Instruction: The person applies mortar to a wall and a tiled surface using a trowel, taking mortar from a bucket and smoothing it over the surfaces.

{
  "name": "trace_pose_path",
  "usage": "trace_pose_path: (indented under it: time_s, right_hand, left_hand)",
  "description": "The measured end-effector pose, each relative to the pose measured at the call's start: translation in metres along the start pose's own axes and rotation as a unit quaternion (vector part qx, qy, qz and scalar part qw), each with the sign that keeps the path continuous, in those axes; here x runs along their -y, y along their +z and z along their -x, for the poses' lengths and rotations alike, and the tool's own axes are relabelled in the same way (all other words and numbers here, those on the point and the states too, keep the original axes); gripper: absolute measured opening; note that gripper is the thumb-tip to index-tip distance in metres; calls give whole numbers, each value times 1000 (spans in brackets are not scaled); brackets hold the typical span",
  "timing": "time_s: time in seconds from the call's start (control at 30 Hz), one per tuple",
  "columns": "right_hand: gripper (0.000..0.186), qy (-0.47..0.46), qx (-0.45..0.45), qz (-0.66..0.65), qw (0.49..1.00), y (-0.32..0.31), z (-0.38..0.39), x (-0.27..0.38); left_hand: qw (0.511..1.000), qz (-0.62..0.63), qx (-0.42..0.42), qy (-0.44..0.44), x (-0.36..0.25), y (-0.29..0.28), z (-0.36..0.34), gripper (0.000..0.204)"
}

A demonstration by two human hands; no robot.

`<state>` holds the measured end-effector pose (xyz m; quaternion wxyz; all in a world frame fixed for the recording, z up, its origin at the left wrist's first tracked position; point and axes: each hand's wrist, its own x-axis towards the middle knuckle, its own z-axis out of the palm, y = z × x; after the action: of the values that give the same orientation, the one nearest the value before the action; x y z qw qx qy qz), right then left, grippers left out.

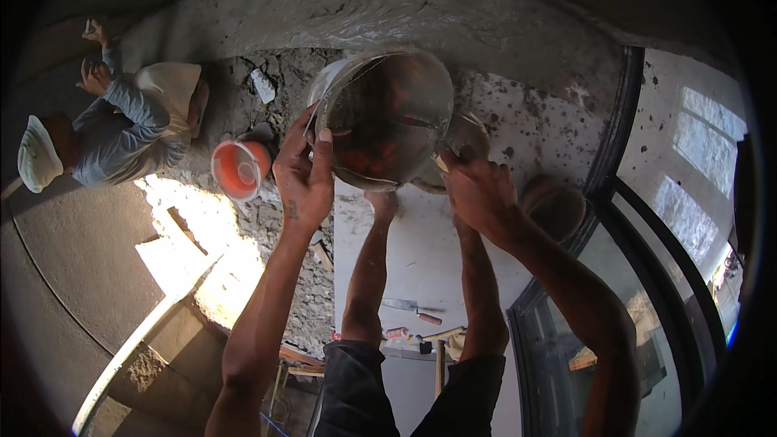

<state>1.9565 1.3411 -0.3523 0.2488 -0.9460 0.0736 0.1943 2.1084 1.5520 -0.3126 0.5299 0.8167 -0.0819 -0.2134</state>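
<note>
Co-worker (150, 117): at far left, in a pale hat (39, 154) and grey-blue long sleeves; both arms bent, hands raised.
Orange bucket (240, 170): upright on the broken rubble (279, 231), off the left edge of the pale floor (429, 255); open mouth up.
Left hand (304, 168): grasping the large bucket's left side, thumb at the rim, fingers around the outside.
Large bucket (388, 117): held between both hands, above the far end of the pale floor and its left edge; mouth faces the camera; inner wall grey-coated with orange-red patches.
Trowel (409, 306): lying toward the near end of the pale floor, between the wearer's legs.
Right hand (483, 194): fingers closed at the large bucket's right rim; cannot tell whether on rim or handle.
Second container (473, 142): partly hidden behind the large bucket.
Dark bucket (554, 209): at the pale floor's right edge, beside the black frame (622, 117).
</note>
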Motion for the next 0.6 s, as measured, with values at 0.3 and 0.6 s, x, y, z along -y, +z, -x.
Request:
trace_pose_path:
  time_s: [0.3, 0.6]
  right_hand:
    - [33, 112, 38, -30, 993, -33, 17, -15]
    - [24, 57, 27, -166, 984, -14, 18, -13]
  left_hand:
    - [999, -42, -4, 33, 6, 3, 4, 28]
    - [995, -31, 23, 89, 5, 20, 3, 27]
